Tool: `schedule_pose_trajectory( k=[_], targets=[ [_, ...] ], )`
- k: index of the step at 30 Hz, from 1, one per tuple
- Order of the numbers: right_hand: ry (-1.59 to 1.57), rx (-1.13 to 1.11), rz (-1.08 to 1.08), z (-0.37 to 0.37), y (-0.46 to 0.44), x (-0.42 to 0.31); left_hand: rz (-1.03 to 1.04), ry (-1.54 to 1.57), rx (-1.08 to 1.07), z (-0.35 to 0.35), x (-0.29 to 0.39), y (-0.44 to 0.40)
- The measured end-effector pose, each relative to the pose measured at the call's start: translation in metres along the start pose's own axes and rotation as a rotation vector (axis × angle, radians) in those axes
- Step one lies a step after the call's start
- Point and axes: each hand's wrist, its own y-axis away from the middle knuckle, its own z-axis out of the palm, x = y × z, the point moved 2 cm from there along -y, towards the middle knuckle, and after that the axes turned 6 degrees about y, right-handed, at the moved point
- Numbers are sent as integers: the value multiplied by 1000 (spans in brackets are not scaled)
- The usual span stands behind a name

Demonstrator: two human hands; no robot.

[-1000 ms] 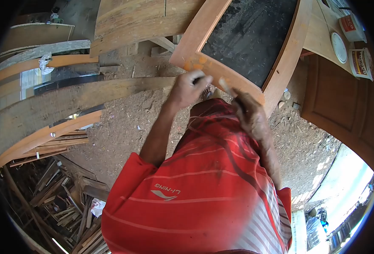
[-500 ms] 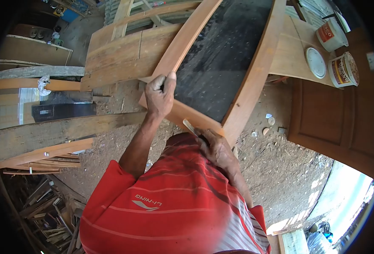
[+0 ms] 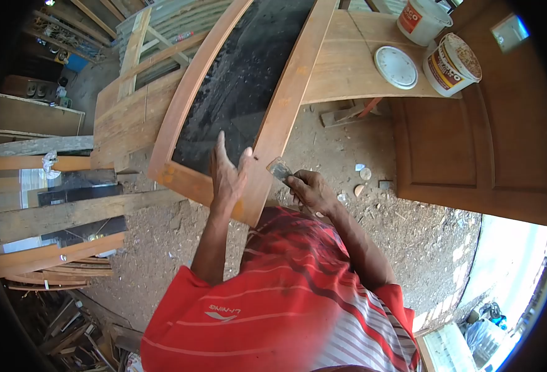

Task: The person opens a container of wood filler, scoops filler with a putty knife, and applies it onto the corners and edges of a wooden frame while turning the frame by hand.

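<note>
- The right hand (image 3: pixel 313 191) has its grip closed round a small scraper (image 3: pixel 279 169), which sits at the outer edge of the wooden frame (image 3: pixel 291 93), near its closest corner; whether the two touch, I cannot tell.
- The left hand (image 3: pixel 227 181) holds nothing: its fingers are spread above the near end of the frame and the dark panel (image 3: pixel 248 74) set in it. Contact is hard to judge.
- A hard push with the scraper could shift the frame, since neither hand is clamped on it and its near end juts over the ground (image 3: pixel 348 242) with no prop showing.
- The blade could skid inward and scratch the panel if it were pressed too steeply.
- The left fingers are near the blade, so a slip that way could nick them.
- The orange patches (image 3: pixel 169 168) on the frame could smear under a stray palm, if damp; their wetness doesn't show.
- The filled tub (image 3: pixel 452 65) stands near the edge of the table (image 3: pixel 341 59), so a knock could tip it off.
</note>
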Motion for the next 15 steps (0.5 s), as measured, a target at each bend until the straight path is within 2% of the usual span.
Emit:
schedule_pose_trajectory(
  k=[3,4,7,8,11,12,14,15],
  targets=[
    [-217,-280,-2,-21,-9,-20,20,140,179,10,1,15],
    [-52,-303,-7,-31,-12,-38,-9,299,228,15,1,20],
    [602,-35,-329,-38,-48,-36,-71,451,333,22,7,34],
    [577,-93,-320,-44,-52,-43,-80,422,357,24,6,34],
    [409,-268,-211,-58,-59,-87,-42,90,290,23,-4,23],
    [378,-267,-230,-62,-62,-97,-104,20,98,20,-13,13],
    [304,-257,-263,-70,-68,-108,-252,69,9,-4,12,-7],
    [225,-313,-208,-73,-75,-103,-327,87,-42,-13,21,-17]
  ],
)
